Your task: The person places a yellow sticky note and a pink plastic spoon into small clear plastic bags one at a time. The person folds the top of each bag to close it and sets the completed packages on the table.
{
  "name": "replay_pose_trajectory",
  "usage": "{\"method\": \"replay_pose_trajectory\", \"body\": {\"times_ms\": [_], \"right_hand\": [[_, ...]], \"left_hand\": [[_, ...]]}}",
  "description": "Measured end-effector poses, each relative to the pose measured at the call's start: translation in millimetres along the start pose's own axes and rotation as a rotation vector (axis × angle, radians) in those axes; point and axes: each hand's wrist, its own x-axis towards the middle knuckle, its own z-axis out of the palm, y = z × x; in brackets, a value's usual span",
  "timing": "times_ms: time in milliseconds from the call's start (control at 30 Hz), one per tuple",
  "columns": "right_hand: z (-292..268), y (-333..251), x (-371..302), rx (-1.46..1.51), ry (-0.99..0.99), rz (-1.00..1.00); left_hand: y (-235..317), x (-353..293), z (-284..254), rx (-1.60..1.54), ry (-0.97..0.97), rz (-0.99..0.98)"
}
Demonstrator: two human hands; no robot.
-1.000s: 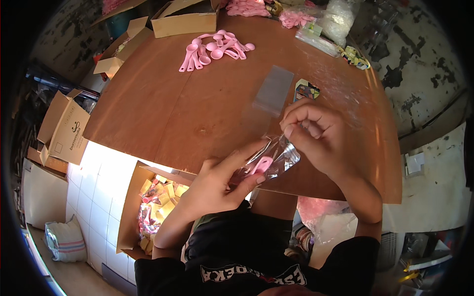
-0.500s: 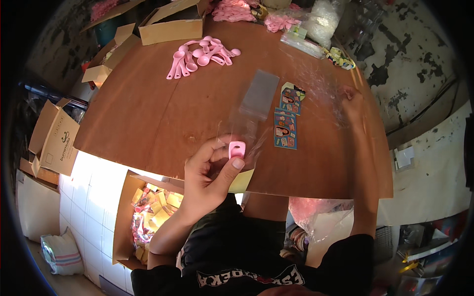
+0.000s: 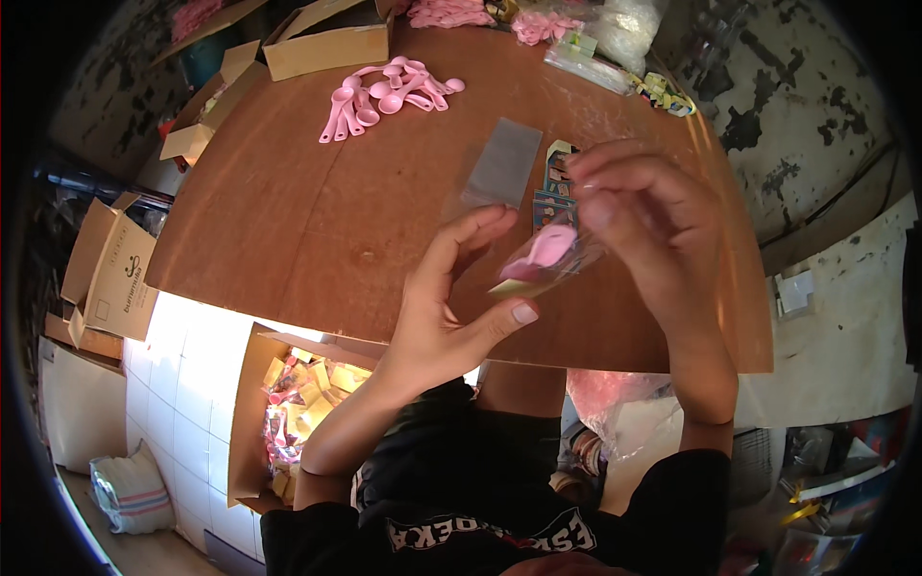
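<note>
A clear plastic bag (image 3: 576, 252) with a pink measuring spoon (image 3: 551, 247) and a yellowish card (image 3: 519, 287) inside hangs tilted over the table's near part. My right hand (image 3: 658, 226) pinches the upper end of this bag between thumb and fingers. To the left of it, my left hand (image 3: 451, 298) is open, its thumb and fingers spread around the bag's lower end and seemingly not gripping it. Beyond my hands lie a stack of flat clear bags (image 3: 504, 158) and blue printed cards (image 3: 555, 206), partly hidden by my right hand.
A heap of pink spoons (image 3: 392, 94) lies at the far left of the brown table (image 3: 279, 230). Cardboard boxes (image 3: 331, 43) stand behind it. At the far right are plastic packs (image 3: 588, 77). Below the near edge, a carton (image 3: 252, 422) holds many filled packets.
My right hand has come in from the right side and taken the bag's upper end. My left hand has let go of the bag with the spoon, which has shifted right and tilted.
</note>
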Motion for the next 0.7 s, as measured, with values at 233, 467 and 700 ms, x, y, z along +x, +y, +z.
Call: {"method": "replay_pose_trajectory", "body": {"times_ms": [233,467,700], "right_hand": [[2.7,12.6,13.3,-0.118,-0.102,-0.028],[16.4,-1.0,8.2,0.191,0.019,0.391],[16.0,29.2,-35.0,0.178,-0.047,0.6]], "left_hand": [[4.7,27.4,-17.0,0.289,-0.035,0.084],[8.5,25.0,-18.3,0.046,-0.189,-0.369],[-5.8,10.4,-18.3,-0.134,-0.116,-0.319]]}}
